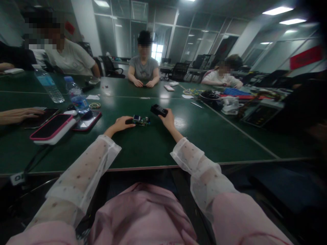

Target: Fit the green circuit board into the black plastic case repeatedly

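On the green table (143,146), my left hand (120,125) is closed on the left end of a small green circuit board (141,121), which carries a little square screen. My right hand (168,119) grips a black rectangular case (158,110) by its right end, just to the right of the board. The case is slightly tilted and does not touch the board. My thumbs and fingertips are partly hidden.
Phones (52,127) and bottles (77,97) stand at the left, near another person's hand (21,115). A tape roll (94,105) lies behind. Several people sit around. A pen (197,105), white bag (230,105) and boxy device (263,111) are at right.
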Action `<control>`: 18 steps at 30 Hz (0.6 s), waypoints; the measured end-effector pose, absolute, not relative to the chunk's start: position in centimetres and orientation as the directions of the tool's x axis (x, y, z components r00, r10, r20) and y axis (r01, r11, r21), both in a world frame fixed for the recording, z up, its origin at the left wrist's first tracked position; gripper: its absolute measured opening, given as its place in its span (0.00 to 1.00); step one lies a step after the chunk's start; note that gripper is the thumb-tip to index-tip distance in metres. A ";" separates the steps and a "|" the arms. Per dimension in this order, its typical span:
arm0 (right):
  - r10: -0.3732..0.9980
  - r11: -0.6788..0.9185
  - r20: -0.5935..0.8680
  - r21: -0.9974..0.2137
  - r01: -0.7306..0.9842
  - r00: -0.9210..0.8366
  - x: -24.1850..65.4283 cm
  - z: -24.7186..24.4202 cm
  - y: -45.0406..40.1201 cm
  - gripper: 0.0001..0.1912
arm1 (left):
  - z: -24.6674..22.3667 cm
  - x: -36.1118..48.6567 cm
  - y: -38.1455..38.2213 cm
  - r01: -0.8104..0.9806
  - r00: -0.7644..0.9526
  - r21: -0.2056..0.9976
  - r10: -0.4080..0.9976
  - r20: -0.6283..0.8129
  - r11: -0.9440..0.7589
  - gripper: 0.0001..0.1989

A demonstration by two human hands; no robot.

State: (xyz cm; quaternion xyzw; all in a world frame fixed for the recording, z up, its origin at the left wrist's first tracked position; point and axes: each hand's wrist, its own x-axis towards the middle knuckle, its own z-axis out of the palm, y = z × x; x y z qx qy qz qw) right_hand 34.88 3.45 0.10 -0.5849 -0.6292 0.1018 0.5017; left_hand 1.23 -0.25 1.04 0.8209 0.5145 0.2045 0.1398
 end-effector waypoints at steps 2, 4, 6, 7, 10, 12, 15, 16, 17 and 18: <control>0.867 0.255 0.472 -0.697 0.670 0.161 34.9 -0.3 3.5 0.28 | 1.2 1.3 -0.4 0.787 0.389 0.444 0.903 0.182 -0.428 0.32; 0.885 0.234 0.446 -0.680 0.695 0.138 34.9 -0.7 3.7 0.28 | 1.4 1.4 -0.5 0.790 0.383 0.448 0.908 0.170 -0.418 0.31; 0.885 0.240 0.450 -0.659 0.713 0.118 34.9 -1.0 3.9 0.30 | 1.5 1.4 -0.6 0.793 0.380 0.449 0.910 0.164 -0.412 0.31; 0.882 0.246 0.458 -0.648 0.721 0.111 34.9 -1.1 4.0 0.31 | 1.4 1.4 -0.6 0.793 0.381 0.448 0.910 0.165 -0.413 0.31; 0.873 0.243 0.474 -0.626 0.741 0.115 34.9 -1.3 4.2 0.37 | 1.1 1.2 -0.4 0.791 0.388 0.442 0.906 0.171 -0.423 0.32; 0.867 0.236 0.482 -0.624 0.745 0.129 34.9 -1.5 4.3 0.39 | 0.8 1.0 -0.2 0.790 0.393 0.440 0.903 0.173 -0.428 0.32; 0.859 0.255 0.494 -0.639 0.725 0.133 34.9 -1.6 4.4 0.38 | 0.6 0.9 0.1 0.791 0.390 0.442 0.906 0.166 -0.422 0.33; 0.859 0.264 0.495 -0.648 0.715 0.132 34.9 -1.6 4.4 0.38 | 0.6 0.9 0.1 0.792 0.390 0.444 0.906 0.164 -0.420 0.33; 0.858 0.272 0.496 -0.654 0.706 0.130 34.9 -1.6 4.4 0.37 | 0.7 0.9 0.1 0.792 0.389 0.445 0.907 0.161 -0.419 0.33; 0.859 0.276 0.496 -0.659 0.699 0.128 34.9 -1.5 4.3 0.36 | 0.7 0.9 0.1 0.792 0.390 0.445 0.907 0.158 -0.418 0.33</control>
